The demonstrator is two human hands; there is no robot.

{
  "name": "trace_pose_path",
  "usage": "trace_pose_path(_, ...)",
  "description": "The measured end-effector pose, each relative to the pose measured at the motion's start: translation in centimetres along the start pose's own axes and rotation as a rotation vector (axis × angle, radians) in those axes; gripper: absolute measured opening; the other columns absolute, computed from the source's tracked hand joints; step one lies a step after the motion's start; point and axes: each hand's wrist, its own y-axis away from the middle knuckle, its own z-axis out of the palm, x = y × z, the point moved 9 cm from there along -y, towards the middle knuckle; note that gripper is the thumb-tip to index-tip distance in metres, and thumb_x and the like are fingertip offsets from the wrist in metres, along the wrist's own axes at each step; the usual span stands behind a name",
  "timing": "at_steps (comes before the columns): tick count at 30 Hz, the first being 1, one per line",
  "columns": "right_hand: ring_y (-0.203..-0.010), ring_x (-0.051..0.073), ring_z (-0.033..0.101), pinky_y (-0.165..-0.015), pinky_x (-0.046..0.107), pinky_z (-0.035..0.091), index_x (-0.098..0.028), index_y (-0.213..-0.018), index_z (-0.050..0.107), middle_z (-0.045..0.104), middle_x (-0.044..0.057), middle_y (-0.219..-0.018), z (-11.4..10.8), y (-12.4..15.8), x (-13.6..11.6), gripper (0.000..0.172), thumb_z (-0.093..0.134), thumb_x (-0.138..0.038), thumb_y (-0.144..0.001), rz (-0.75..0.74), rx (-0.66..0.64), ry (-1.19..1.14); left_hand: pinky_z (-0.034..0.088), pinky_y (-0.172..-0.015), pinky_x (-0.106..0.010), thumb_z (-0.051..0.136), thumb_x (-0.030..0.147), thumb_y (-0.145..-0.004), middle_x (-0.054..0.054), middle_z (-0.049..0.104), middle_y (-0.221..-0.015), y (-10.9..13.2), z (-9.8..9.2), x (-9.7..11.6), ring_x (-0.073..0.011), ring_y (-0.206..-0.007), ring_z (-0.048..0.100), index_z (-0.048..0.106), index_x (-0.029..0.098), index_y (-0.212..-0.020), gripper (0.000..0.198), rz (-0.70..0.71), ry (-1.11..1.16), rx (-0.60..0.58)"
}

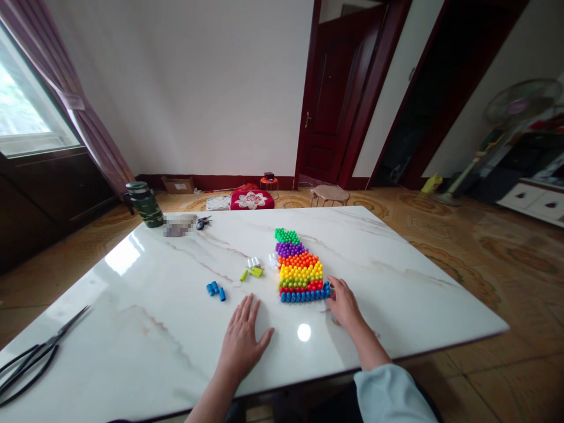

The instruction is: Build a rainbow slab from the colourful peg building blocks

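Observation:
A multicoloured beadwork piece (302, 267) lies on the white marble-patterned table, in bands of green, purple, orange, yellow, lime, red and blue. The blue beads (304, 296) form its nearest row. At that row's right end, my right hand (343, 302) is closed, thumb and fingertips pinching the end blue beads; the exact grip is partly hidden. My left hand (242, 335) rests flat with fingers spread and holds nothing. Beyond its fingertips are several loose blue tube beads (215, 290). Lime pieces (255, 272) and white pieces (253, 262) lie left of the beadwork.
Large black-handled scissors (44, 349) lie at the table's left. Near the far left corner stand a camouflage flask (145, 204), a blurred-out item (180, 225) and small dark snips (202, 222). Behind the table are a red cushioned stool (252, 200) and a round stool (330, 194).

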Motion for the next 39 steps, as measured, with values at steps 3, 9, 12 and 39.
trace_pose_path(3,-0.073,0.016,0.060,-0.080,0.033,0.051,-0.018,-0.115,0.060,0.059,0.007,-0.099,0.2,-0.2,0.0,0.054,0.051,0.000,-0.065,0.002,0.013,-0.054,0.033,-0.113,-0.046,0.052,0.048,-0.086,-0.014,0.032,-0.153,-0.1,0.1,0.0,-0.0295,-0.140,0.031,0.039,0.014,-0.143,0.067,-0.002,-0.003,-0.008)
trace_pose_path(9,-0.068,0.014,0.059,-0.077,0.032,0.052,-0.018,-0.111,0.060,0.060,0.005,-0.096,-1.3,0.0,-0.9,0.051,0.046,0.001,-0.066,-0.023,0.062,-0.073,0.034,-0.112,-0.047,0.055,0.047,-0.084,-0.015,0.032,-0.153,-0.1,-0.5,0.3,-0.0304,-0.140,0.031,0.041,0.013,-0.141,0.068,-0.026,0.025,-0.019)
trace_pose_path(12,-0.070,0.016,0.058,-0.068,0.031,0.051,-0.018,-0.112,0.058,0.060,0.008,-0.099,-3.2,1.5,-3.5,0.040,0.049,-0.008,-0.074,-0.054,0.249,-0.031,0.033,-0.112,-0.048,0.056,0.048,-0.083,-0.016,0.031,-0.153,0.0,-0.7,0.5,-0.0308,-0.141,0.029,0.041,0.014,-0.142,0.070,-0.047,0.044,-0.043)
trace_pose_path(39,-0.074,0.018,0.066,-0.060,0.026,0.044,-0.015,-0.115,0.055,0.066,0.010,-0.099,12.3,7.9,-17.7,0.036,0.041,-0.005,-0.084,-0.543,-0.118,0.211,0.028,-0.113,-0.053,0.063,0.019,-0.077,-0.011,0.037,-0.149,-15.1,0.5,-0.1,-0.0319,-0.139,0.029,0.044,0.021,-0.136,0.062,-0.017,0.270,-0.059)
